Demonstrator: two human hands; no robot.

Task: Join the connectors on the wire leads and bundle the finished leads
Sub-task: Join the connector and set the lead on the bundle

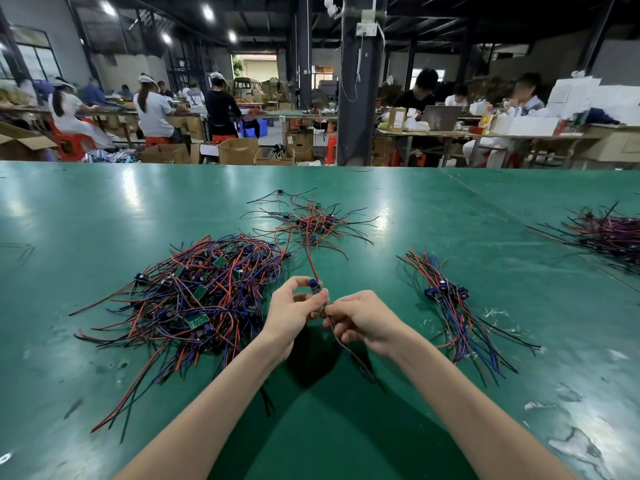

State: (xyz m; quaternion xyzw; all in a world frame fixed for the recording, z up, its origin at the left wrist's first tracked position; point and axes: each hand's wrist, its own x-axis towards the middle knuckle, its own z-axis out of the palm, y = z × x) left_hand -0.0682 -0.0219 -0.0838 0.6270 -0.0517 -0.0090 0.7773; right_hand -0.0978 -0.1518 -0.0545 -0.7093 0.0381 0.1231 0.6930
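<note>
While pinched between left-hand fingers (294, 280), small blue connector (314, 286) on red lead (310, 261); right-hand fingers (341, 303) curled round dark lead (347, 352).

We look from one camera on our head, facing forward and down, our left hand (289, 308) and right hand (365, 318) very near below, green table (104, 209) wide ahead, other tables (485, 135) far back
</note>
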